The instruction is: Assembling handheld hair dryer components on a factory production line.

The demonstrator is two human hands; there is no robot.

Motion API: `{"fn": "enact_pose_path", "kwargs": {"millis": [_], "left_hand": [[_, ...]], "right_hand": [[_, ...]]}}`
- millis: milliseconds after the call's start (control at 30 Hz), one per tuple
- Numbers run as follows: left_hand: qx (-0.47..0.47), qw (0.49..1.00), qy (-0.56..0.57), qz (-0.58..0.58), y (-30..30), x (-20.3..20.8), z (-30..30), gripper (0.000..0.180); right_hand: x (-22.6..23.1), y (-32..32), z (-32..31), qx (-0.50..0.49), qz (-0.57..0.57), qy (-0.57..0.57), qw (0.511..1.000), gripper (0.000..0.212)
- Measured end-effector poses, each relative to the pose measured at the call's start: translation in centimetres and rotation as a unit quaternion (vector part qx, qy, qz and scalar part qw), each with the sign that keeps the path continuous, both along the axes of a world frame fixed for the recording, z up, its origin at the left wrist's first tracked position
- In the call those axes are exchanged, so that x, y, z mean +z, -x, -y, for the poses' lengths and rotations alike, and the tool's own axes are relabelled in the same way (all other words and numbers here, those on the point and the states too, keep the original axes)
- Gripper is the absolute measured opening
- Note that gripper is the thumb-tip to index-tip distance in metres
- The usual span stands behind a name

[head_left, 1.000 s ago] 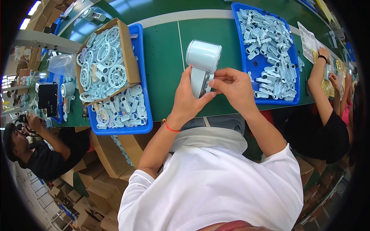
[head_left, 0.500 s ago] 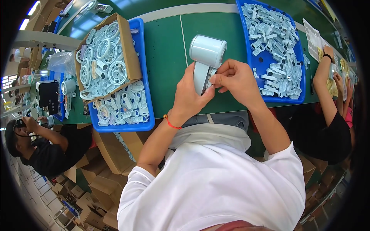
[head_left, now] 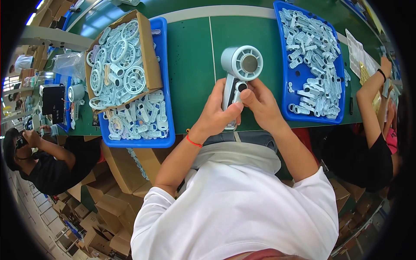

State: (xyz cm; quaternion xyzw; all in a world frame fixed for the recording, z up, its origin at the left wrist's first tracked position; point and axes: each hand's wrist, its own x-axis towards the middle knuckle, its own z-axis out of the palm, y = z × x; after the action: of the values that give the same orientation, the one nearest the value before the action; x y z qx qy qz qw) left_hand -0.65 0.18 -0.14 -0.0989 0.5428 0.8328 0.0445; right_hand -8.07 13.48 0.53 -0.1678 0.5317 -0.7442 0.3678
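Note:
A light blue handheld fan (head_left: pixel 230 63) is upright in front of me, over the near part of the table, its round slotted head facing up toward me. My left hand (head_left: pixel 216 110) wraps the left side of its handle, thumb lying across the lower front. On the other side, my right hand (head_left: pixel 265 106) grips the handle too, its thumb at a dark oval part (head_left: pixel 240 86) on the front and the fingers behind. What the hidden fingertips touch cannot be made out.
At left, a cardboard box (head_left: pixel 150 56) of ring-shaped parts rests on a blue tray (head_left: pixel 168 95) of small parts. Another blue tray (head_left: pixel 291 99) with many light blue pieces stands at right on the green table (head_left: pixel 186 65). Co-workers sit on both sides.
The fan has been turned in my hands, so its slotted round face and the handle's dark front now show. My right thumb has moved onto the handle's front.

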Motion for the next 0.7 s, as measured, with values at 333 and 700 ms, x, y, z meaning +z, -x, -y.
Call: {"fn": "enact_pose_path", "kwargs": {"millis": [333,700], "left_hand": [[0.029,0.953,0.281,-0.105,-0.1,-0.6,-1.5,0.076],[0.228,0.963,0.121,-0.075,-2.7,-2.0,0.0,0.008]], "right_hand": [[-0.4,0.8,-0.8,0.035,-0.073,-0.027,0.996,0.057],[-0.9,0.7,2.6,-0.112,-0.557,-0.112,0.815,0.013]]}}
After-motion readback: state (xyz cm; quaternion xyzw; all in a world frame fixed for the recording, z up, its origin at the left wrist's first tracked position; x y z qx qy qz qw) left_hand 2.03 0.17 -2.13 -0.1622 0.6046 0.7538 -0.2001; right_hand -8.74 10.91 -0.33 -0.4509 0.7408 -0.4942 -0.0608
